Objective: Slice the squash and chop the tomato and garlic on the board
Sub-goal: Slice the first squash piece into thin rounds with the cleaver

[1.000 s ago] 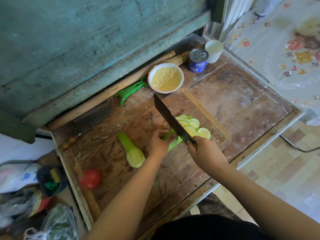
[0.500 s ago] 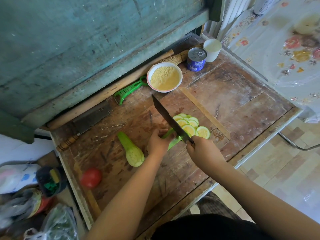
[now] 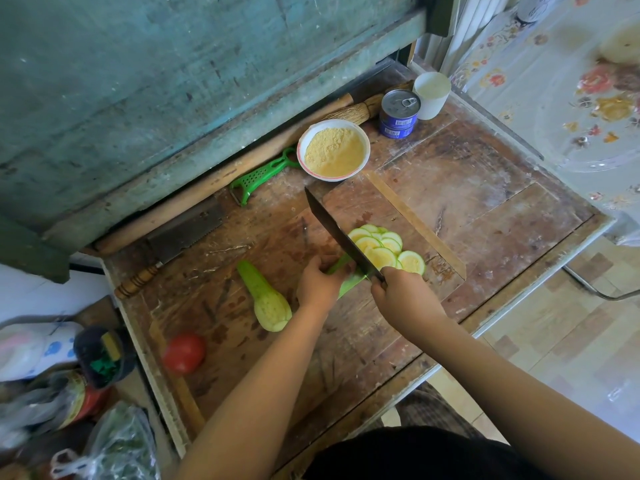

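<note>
— Across the worn wooden board (image 3: 450, 188), what can you make out, and what not?

— Your board fills the middle; its near edge is cut off behind your forearms. At 7 o'clock a heap of bags and jars is blurred, so you cannot name them. Garlic you cannot pick out anywhere.

— How many squash pieces?

— Two that count. One squash half (image 3: 266, 301) lies alone, cut face towards you, just left of your left hand. The other squash piece (image 3: 348, 282) is mostly hidden: only green slivers show between your hands.

— And the hands?

— Your left hand (image 3: 318, 285) curls over that hidden piece, fingers bent round it, pinning it to the wood. Your right hand (image 3: 405, 299) is wrapped tight on the knife (image 3: 337, 233); the handle is swallowed by your fist. Its dark blade runs towards 11 o'clock, edge down at the squash.

— Slices?

— At 2 o'clock from the blade lies a fan of slices (image 3: 381, 247), overlapping, perhaps eight; the ones underneath you cannot count surely.

— The rest?

— One cleaver (image 3: 173, 242) at 10 o'clock, one bowl (image 3: 333, 150) of yellow meal at 12, one tomato (image 3: 183, 353) at 8, blurred but whole. One tin (image 3: 399, 113) and one white cup (image 3: 431, 95) touch at 1 o'clock. One green peeler (image 3: 263, 176) lies left of the bowl.
</note>
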`<state>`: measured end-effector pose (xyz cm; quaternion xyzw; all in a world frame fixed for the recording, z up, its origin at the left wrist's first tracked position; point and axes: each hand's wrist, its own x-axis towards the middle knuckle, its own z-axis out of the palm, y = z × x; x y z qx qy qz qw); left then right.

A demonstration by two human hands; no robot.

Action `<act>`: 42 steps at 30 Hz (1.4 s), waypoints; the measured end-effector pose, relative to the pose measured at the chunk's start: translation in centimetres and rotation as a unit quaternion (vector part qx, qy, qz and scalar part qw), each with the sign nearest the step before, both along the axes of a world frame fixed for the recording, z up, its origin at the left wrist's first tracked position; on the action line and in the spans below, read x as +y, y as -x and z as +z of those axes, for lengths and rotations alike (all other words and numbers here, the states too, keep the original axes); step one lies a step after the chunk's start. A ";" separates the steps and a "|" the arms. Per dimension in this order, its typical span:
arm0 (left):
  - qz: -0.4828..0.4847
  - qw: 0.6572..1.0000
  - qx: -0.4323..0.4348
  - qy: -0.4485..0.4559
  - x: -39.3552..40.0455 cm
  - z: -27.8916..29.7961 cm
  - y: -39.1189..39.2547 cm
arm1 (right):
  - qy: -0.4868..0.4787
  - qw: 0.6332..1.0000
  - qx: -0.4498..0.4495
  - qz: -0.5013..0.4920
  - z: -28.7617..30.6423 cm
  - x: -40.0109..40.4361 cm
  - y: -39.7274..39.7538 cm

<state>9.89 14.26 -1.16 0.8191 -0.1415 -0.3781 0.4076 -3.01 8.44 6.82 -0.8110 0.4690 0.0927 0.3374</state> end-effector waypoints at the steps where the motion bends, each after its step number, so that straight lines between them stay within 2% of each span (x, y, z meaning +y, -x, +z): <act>1: -0.002 1.000 -0.001 0.001 0.0 0.0 0.0 | -0.005 1.000 0.003 -0.002 -0.2 -0.1 -0.1; 9: -0.004 1.000 -0.010 0.003 0.2 -0.3 0.1 | -0.042 0.999 0.022 -0.015 -1.7 -0.2 -0.7; 15: -0.014 1.000 -0.006 -0.004 0.2 0.1 0.2 | -0.056 0.997 -0.010 -0.043 -1.5 -0.1 0.1; 25: 0.000 1.000 0.011 0.001 0.2 0.4 0.1 | -0.019 0.999 -0.032 -0.019 1.4 0.1 1.2; 42: 0.006 1.000 0.015 0.004 0.2 0.4 0.2 | -0.004 1.000 -0.020 -0.002 1.9 0.6 1.7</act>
